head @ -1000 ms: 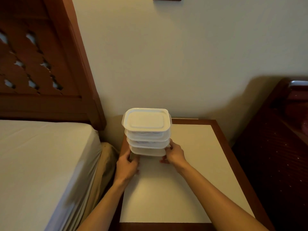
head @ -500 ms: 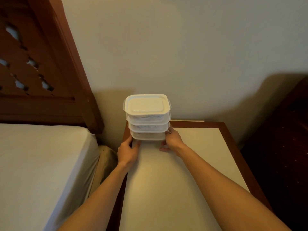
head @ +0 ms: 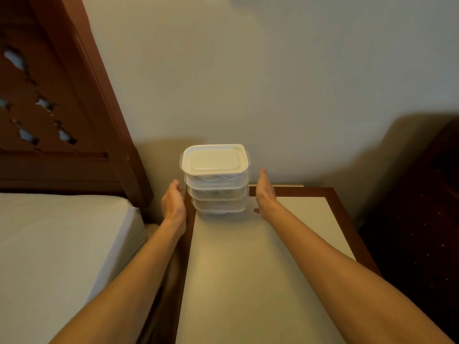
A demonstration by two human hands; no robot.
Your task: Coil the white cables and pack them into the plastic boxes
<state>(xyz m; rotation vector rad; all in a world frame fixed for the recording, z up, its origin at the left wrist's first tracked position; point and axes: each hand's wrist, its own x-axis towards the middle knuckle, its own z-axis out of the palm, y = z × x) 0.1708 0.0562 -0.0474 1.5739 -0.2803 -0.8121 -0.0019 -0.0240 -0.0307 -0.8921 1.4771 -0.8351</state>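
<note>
No legible txt, labels or nos. anywhere

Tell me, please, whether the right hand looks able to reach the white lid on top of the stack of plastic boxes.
Probably yes: the right hand is open just beside the stack of clear plastic boxes, and nothing lies above or around the white rectangular lid.

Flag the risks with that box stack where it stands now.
1. The stack of plastic boxes sits at the table's back left corner, close to the edge by the bed; a nudge could tip it into the gap.
2. The boxes look slightly offset, so the tall, narrow stack may topple.
3. The left hand and right hand are open beside it, no grip; either could brush it.
</note>
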